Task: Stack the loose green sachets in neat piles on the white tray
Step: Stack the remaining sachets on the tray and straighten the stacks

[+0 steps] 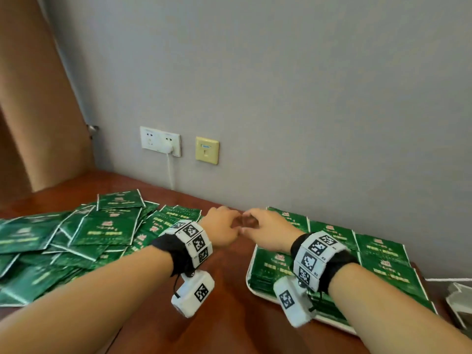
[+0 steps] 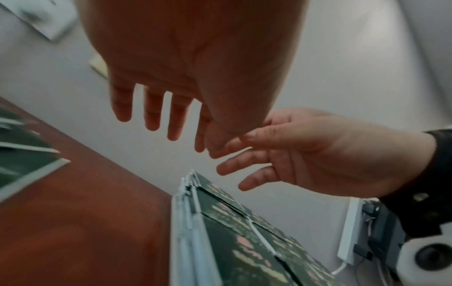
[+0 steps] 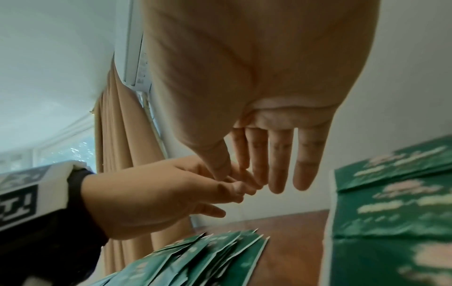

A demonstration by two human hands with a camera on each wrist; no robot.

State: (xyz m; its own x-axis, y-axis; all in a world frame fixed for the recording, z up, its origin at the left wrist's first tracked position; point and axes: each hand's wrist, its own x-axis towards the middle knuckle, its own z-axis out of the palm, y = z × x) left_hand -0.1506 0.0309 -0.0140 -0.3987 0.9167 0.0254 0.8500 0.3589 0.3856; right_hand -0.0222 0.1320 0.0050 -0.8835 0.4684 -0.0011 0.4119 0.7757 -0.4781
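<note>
Both hands meet in the air above the bare strip of table between the two groups of sachets. The left hand (image 1: 222, 229) has relaxed, nearly straight fingers (image 2: 151, 110) and holds nothing. The right hand (image 1: 268, 232) likewise has loosely extended fingers (image 3: 303, 160) and holds nothing. The thumb tips of the two hands touch, or nearly touch; the wrist views do not settle which. Each wrist carries a black strap with white marker blocks and a small white camera housing.

To the left, the loose green sachets (image 1: 63, 244) lie in an overlapping, disordered heap on the reddish-brown table (image 1: 224, 328). To the right, the white tray (image 1: 249, 283) rests on the same table and bears stacked sachets (image 1: 383, 254) in neat adjoining piles that cover nearly all of its surface. Behind the table, a grey wall (image 1: 281, 98) carries a white socket plate with a plugged-in charger (image 1: 161, 141) and a yellow data plate (image 1: 207, 150). A tan curtain (image 1: 33, 98) hangs at far left.
</note>
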